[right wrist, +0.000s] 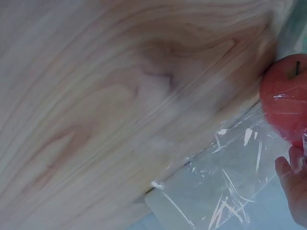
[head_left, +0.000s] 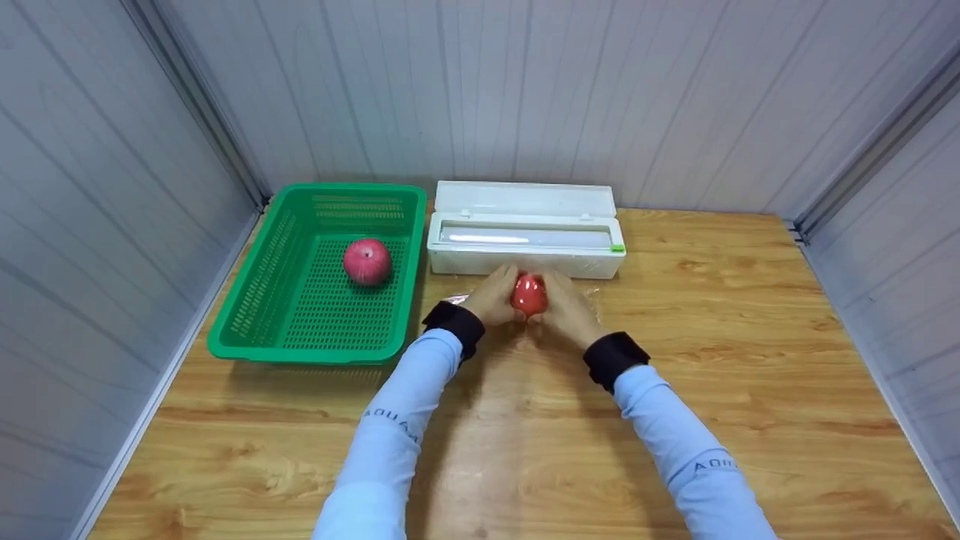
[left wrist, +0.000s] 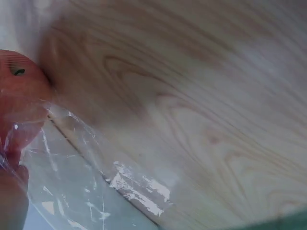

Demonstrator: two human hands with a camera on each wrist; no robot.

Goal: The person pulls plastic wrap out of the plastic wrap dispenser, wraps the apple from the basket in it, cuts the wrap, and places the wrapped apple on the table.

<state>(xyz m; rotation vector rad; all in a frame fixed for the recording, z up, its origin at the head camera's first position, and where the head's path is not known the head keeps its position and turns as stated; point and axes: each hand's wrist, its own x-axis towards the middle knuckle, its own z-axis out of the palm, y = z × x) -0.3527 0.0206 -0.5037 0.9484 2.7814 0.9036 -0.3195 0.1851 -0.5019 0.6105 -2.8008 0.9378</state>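
Note:
Both hands meet around a red apple (head_left: 529,295) in front of the white dispenser box. My left hand (head_left: 495,298) grips its left side, while my right hand (head_left: 568,309) holds it from the right. Clear plastic wrap (right wrist: 230,191) lies over part of the apple and spreads out beside it. In the left wrist view the apple (left wrist: 21,100) shows its stem at the left edge, with a finger (left wrist: 12,199) under the wrap below it. Fingertips (right wrist: 284,167) of the right hand touch the wrapped lower side. The apple's far sides are hidden by the hands.
A green perforated basket (head_left: 409,300) stands to the left with another apple (head_left: 367,262) inside. Behind the hands, the white dispenser box (head_left: 525,262) has its lid raised, showing a wrap roll (head_left: 525,237) and a green slider (head_left: 617,247). Panel walls enclose the wooden table (head_left: 720,315).

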